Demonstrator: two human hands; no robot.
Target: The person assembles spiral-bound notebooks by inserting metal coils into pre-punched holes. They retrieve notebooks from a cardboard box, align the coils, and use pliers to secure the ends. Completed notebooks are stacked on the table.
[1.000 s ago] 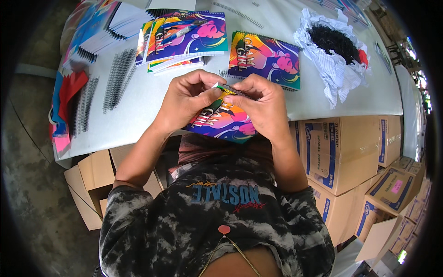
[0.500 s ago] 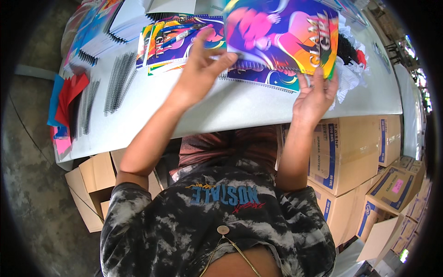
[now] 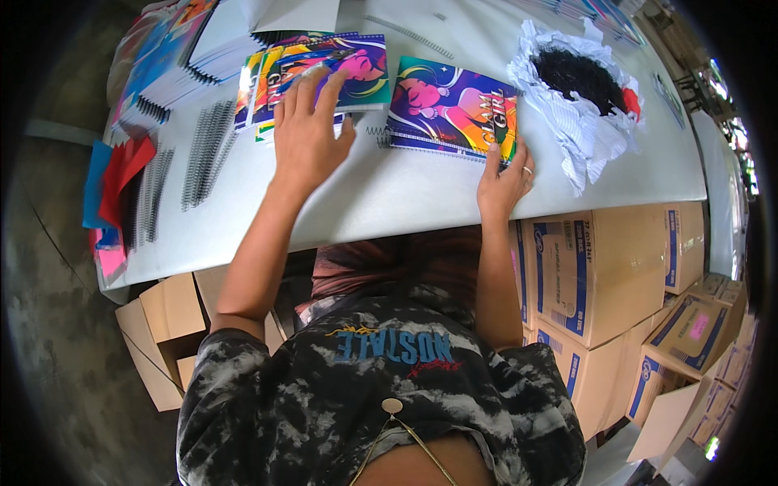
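A spiral notebook (image 3: 442, 109) with a purple and orange cartoon cover lies on the white table. My right hand (image 3: 506, 182) pinches its lower right corner, thumb on top. A loose end of wire coil (image 3: 378, 136) sticks out from the notebook's left side. To the left, my left hand (image 3: 312, 134) is over a stack of matching notebooks (image 3: 369, 77), its fingers spread and stretched out. Beneath those fingertips, a blue-handled tool (image 3: 328, 58), probably pliers, is partly hidden on the stack.
Bunches of grey wire coils (image 3: 207, 158) lie on the table's left part, near red and blue scraps (image 3: 121, 174). Taller piles of notebooks (image 3: 166, 77) stand behind them. Crumpled white paper (image 3: 579, 150) holds a tangle of black strands (image 3: 575, 81). Cardboard boxes (image 3: 612, 259) are stacked below right.
The raised notebook has come down onto the table, still in my right hand. My left hand has let go of its edge and moved left over the stack and the blue-handled tool.
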